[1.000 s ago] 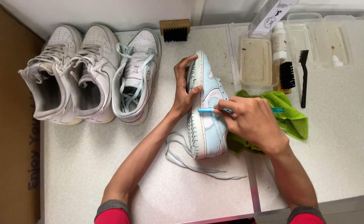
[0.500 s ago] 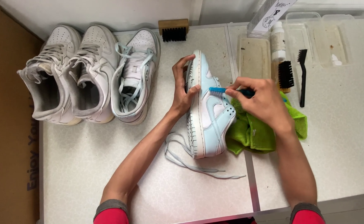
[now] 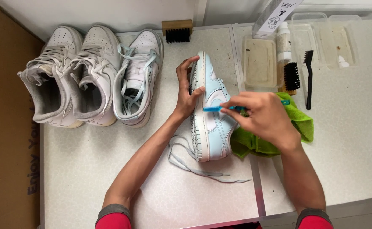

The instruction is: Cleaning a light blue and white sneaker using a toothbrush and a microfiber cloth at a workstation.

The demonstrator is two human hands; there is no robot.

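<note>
The pale speckled table (image 3: 88, 169) fills most of the view, with a brown cardboard sheet (image 3: 8, 127) lying along its 9 o'clock edge. At 10 o'clock three worn white sneakers (image 3: 92, 76) stand side by side, toes toward the wall, parked out of the working space. Near the centre a light blue and white sneaker (image 3: 213, 114) rests on its side, sole edge turned toward 9 o'clock so the flank faces up. Its loose laces (image 3: 194, 163) trail toward 6 o'clock. The left hand (image 3: 188, 91) is wrapped around the sole and toe, fingers curled firmly, apparently to steady the sneaker against the scrubbing. The right hand (image 3: 264, 118) is closed around a slim blue brush (image 3: 220, 108), its tip touching the sneaker's side near the sole. A crumpled green cloth (image 3: 296, 127) lies just beside the sneaker at 3 o'clock, partly under the right hand, within easy reach. Toward 1 o'clock sit clear plastic tubs (image 3: 260, 63), a small white bottle (image 3: 284, 42), a black-bristled wooden brush (image 3: 292, 77) and a thin black brush (image 3: 308, 80). Another wooden brush (image 3: 177, 32) sits at 12 o'clock by the wall.
</note>
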